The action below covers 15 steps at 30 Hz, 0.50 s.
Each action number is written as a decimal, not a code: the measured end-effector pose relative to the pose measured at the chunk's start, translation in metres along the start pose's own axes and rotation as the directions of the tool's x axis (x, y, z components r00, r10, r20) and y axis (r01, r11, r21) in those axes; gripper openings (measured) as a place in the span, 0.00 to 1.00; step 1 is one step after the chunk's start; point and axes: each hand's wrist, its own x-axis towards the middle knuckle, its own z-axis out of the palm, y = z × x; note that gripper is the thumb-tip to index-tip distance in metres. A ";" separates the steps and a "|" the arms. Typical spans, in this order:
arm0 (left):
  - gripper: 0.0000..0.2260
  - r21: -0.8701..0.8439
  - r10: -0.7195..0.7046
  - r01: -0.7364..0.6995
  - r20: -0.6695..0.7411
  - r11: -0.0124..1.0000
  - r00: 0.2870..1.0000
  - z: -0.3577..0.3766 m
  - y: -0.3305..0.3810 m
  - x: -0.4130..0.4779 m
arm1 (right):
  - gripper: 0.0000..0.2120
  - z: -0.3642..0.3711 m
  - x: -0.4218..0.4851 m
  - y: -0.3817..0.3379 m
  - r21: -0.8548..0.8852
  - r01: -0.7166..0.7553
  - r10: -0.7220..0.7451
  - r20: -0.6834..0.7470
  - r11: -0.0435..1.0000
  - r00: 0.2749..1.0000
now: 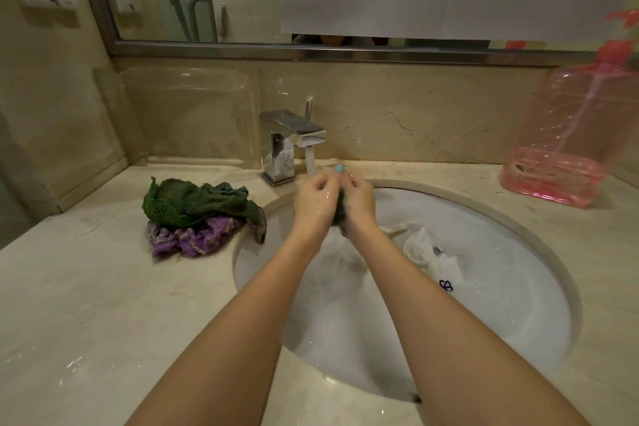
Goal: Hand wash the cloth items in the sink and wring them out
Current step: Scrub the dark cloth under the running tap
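Here, the bench point(103, 287) carries the sink point(449, 315), with a green cloth point(193, 199) heaped over a purple cloth point(198, 237) at its left rim. A white cloth point(427, 249) lies in the basin. Beneath the running faucet point(290, 145), the left hand point(313, 206) and right hand point(361, 201) each have their grip clamped on a dark cloth point(340, 213) bunched between them.

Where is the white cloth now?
In the head view, the white cloth lies in the right half of the sink, just right of the right forearm.
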 end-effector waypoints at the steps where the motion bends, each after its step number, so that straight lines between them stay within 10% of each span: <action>1: 0.12 0.000 0.008 -0.008 0.000 1.000 1.000 0.000 0.002 0.000 | 0.11 0.000 0.000 0.000 -0.025 0.021 -0.021 0.003 0.999 1.000; 7: 0.11 -0.280 -0.241 0.212 -0.070 0.936 0.968 -0.023 -0.003 0.022 | 0.12 0.010 -0.020 -0.008 -0.109 0.171 -0.148 0.191 0.979 0.970; 15: 0.08 0.053 -0.053 0.051 0.037 0.997 0.998 -0.024 -0.005 0.011 | 0.15 -0.013 0.004 -0.004 -0.303 0.152 -0.144 0.047 0.941 0.988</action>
